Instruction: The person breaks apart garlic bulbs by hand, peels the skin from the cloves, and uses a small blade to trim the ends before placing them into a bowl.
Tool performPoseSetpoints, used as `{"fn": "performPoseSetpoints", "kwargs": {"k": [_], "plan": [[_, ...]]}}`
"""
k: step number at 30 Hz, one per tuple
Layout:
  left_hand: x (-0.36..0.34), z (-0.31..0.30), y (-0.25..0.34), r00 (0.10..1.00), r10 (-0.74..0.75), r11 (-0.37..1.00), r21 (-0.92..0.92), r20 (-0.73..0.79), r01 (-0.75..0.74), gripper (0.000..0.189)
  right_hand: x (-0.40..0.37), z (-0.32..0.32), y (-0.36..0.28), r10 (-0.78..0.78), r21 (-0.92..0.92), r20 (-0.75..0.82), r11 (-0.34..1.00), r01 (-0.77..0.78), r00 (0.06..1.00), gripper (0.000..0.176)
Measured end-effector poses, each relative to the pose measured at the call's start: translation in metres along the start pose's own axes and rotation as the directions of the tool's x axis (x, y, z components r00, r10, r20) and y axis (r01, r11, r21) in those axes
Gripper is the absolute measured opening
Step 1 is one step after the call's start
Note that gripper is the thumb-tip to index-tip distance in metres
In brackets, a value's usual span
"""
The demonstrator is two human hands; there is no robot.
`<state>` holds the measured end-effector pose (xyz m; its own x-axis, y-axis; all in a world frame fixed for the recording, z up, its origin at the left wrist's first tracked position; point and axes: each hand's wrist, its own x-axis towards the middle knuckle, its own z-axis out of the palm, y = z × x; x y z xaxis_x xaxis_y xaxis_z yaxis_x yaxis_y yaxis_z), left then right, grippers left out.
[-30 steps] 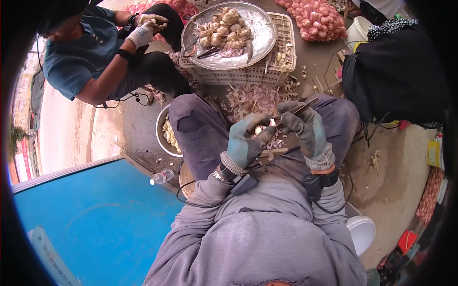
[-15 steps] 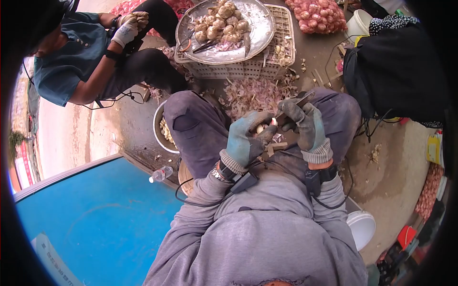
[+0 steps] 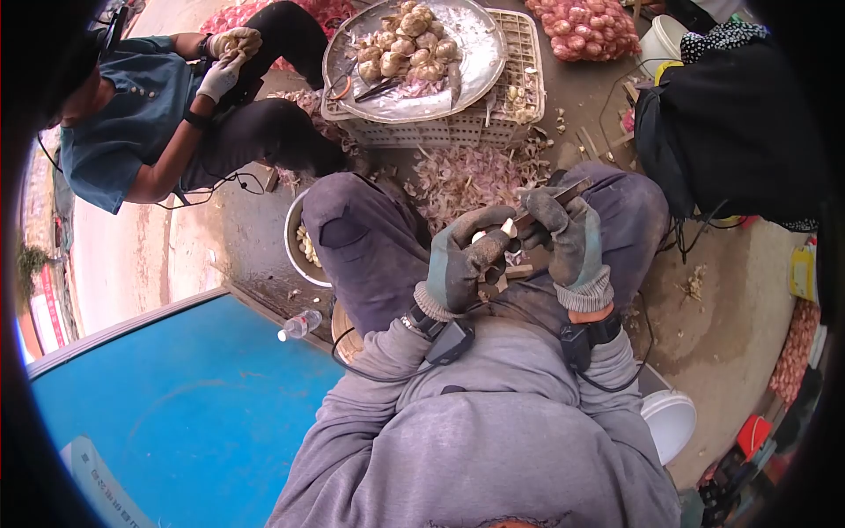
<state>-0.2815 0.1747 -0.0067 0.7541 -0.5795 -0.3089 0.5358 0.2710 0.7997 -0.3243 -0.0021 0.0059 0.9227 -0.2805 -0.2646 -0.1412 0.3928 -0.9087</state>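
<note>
My left hand [image 3: 451, 268], in a worn grey-and-teal glove, is closed with pale garlic cloves in its fingers. One white clove [image 3: 509, 227] pokes up by the fingertips, and another clove [image 3: 478, 236] shows further back in the grip. Opposite it, my gloved right hand [image 3: 574, 246] is wrapped round a short knife [image 3: 572, 191]; the blade juts out past the fingers, and its thumb side is right beside the white clove. Both hands are over my lap, in front of a heap of garlic skins [image 3: 466, 180] on the ground.
A round metal tray [image 3: 475, 66] of garlic bulbs [image 3: 409, 44] rests on a plastic crate [image 3: 528, 75]. By my left knee are a bowl [image 3: 293, 238] of peeled cloves and a plastic bottle [image 3: 304, 323]. A blue board [image 3: 194, 396] lies at left. A gloved co-worker [image 3: 132, 106] sits at upper left.
The clove at my left fingertips showed reddish skin and now looks white. My right hand has tipped the knife to a flatter angle. The co-worker's hands have shifted slightly.
</note>
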Motion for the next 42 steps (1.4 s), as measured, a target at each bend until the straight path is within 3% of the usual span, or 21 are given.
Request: {"fn": "performPoseSetpoints", "kwargs": {"k": [3, 7, 10, 13, 15, 19, 21, 25, 27, 28, 30, 31, 32, 34, 35, 37, 40, 41, 42], "plan": [[0.0, 0.002, -0.004, 0.993, 0.104, 0.986, 0.139, -0.059, -0.095, 0.036, 0.0, 0.006, -0.005, 0.016, -0.015, -0.069, 1.0, -0.017, 0.997, 0.037], [0.003, -0.002, -0.005, 0.989, 0.067, 0.978, 0.206, -0.133, -0.039, 0.033, -0.002, 0.009, 0.008, -0.07, 0.004, -0.099, 0.998, 0.07, 0.993, 0.039], [0.002, -0.001, 0.0, 0.991, 0.064, 0.983, 0.178, -0.117, -0.043, 0.031, -0.001, 0.006, 0.008, 0.025, 0.098, -0.045, 0.995, -0.02, 0.999, 0.038], [0.001, 0.001, 0.003, 0.992, -0.067, 0.994, 0.079, -0.102, 0.075, 0.033, -0.001, 0.008, 0.0, 0.144, 0.082, -0.064, 0.987, -0.138, 0.988, 0.036], [0.0, 0.002, 0.001, 0.99, -0.134, 0.973, -0.194, -0.042, 0.124, 0.029, -0.001, 0.007, -0.001, 0.168, 0.109, -0.029, 0.98, -0.164, 0.985, 0.035], [0.002, -0.004, -0.008, 0.997, -0.083, 0.978, -0.191, -0.009, 0.079, 0.034, -0.004, -0.002, 0.007, 0.131, 0.099, -0.005, 0.987, -0.129, 0.991, 0.031], [0.002, 0.0, -0.002, 0.994, -0.038, 0.989, 0.139, -0.101, 0.052, 0.034, -0.002, -0.007, 0.011, 0.074, 0.116, -0.017, 0.991, -0.072, 0.997, 0.031], [0.002, -0.002, -0.009, 0.995, 0.013, 0.993, 0.116, -0.094, -0.002, 0.034, -0.005, -0.005, 0.012, 0.108, 0.161, -0.028, 0.982, -0.103, 0.994, 0.033], [0.0, 0.001, -0.003, 0.993, -0.035, 0.998, 0.044, -0.108, 0.04, 0.034, -0.004, -0.006, 0.012, 0.066, -0.14, -0.082, 0.987, -0.077, 0.994, 0.048], [0.0, 0.0, -0.004, 0.993, -0.037, 0.998, 0.045, -0.109, 0.042, 0.034, -0.005, -0.01, 0.017, 0.067, -0.138, -0.083, 0.987, -0.078, 0.994, 0.048], [0.002, -0.002, -0.007, 0.985, -0.088, 0.99, -0.125, -0.151, 0.069, 0.036, -0.008, -0.027, 0.029, -0.017, 0.089, -0.055, 0.996, 0.021, 0.998, 0.043], [0.002, -0.003, -0.007, 0.984, -0.091, 0.99, -0.125, -0.153, 0.072, 0.036, -0.01, -0.029, 0.021, 0.054, 0.314, -0.003, 0.948, -0.051, 0.999, 0.035], [0.002, -0.003, -0.006, 0.984, -0.092, 0.991, -0.115, -0.152, 0.074, 0.037, -0.01, -0.029, 0.019, 0.057, 0.316, -0.005, 0.947, -0.052, 0.998, 0.035], [0.003, -0.001, -0.005, 0.985, -0.093, 0.992, -0.104, -0.147, 0.078, 0.038, -0.01, -0.029, 0.015, 0.081, 0.009, -0.129, 0.997, -0.081, 0.988, 0.03], [0.003, 0.002, -0.004, 0.988, -0.078, 0.993, -0.094, -0.136, 0.066, 0.037, -0.012, -0.026, 0.015, 0.081, 0.012, -0.135, 0.997, -0.08, 0.988, 0.03], [0.003, 0.004, -0.004, 0.99, -0.065, 0.995, -0.082, -0.122, 0.055, 0.037, -0.014, -0.016, 0.016, -0.101, 0.074, -0.079, 0.992, 0.106, 0.992, 0.03], [0.003, 0.0, -0.006, 0.997, -0.05, 0.999, 0.008, -0.059, 0.051, 0.037, -0.01, -0.007, 0.021, -0.045, -0.057, -0.146, 0.998, 0.037, 0.988, 0.026], [0.004, 0.0, -0.007, 0.997, -0.044, 0.999, 0.028, -0.061, 0.046, 0.034, -0.008, -0.011, 0.027, 0.006, 0.131, -0.12, 0.991, 0.01, 0.993, 0.025], [0.004, 0.0, -0.008, 0.997, -0.039, 0.998, 0.047, -0.064, 0.042, 0.03, -0.008, -0.011, 0.03, 0.009, 0.132, -0.118, 0.991, 0.007, 0.993, 0.025]]}}
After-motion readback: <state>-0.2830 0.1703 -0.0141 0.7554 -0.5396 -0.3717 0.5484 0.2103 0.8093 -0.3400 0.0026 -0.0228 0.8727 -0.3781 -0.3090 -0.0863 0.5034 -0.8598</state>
